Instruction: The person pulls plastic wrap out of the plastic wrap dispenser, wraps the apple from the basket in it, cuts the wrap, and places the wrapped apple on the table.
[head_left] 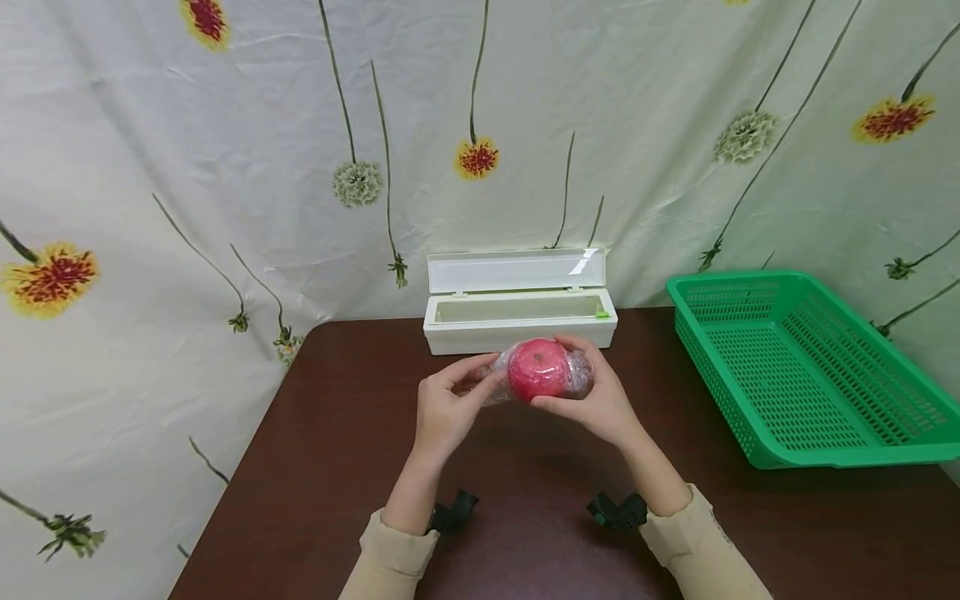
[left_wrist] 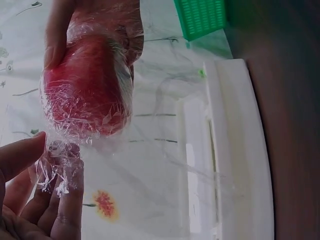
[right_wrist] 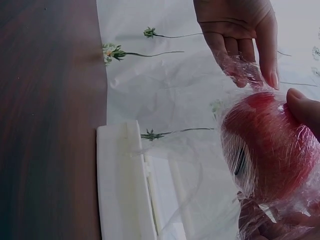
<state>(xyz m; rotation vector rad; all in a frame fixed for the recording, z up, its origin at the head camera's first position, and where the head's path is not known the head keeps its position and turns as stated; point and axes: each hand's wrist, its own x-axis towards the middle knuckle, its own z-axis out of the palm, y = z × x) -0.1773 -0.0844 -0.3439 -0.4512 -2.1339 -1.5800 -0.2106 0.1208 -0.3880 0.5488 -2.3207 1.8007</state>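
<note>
A red apple [head_left: 538, 372], its stem end facing up in the head view, is wrapped in clear, crinkled cling film [left_wrist: 82, 112]. My right hand [head_left: 606, 402] grips it from the right, with the thumb along the near side and the fingers round the far side. On the left, my left hand [head_left: 444, 410] pinches a gathered tail of the film between thumb and fingers, close beside the apple. Both hands hold the wrapped fruit above the table, in front of a white box. In the right wrist view the film lies bunched over the left fingertips [right_wrist: 240, 80].
The long white dispenser box [head_left: 517, 340] stands at the table's back edge, lid raised, with a small green piece at its right end. A green plastic basket [head_left: 720, 383] sits on the right. Behind the dark brown table [head_left: 337, 433] hangs a flowered cloth [head_left: 262, 125].
</note>
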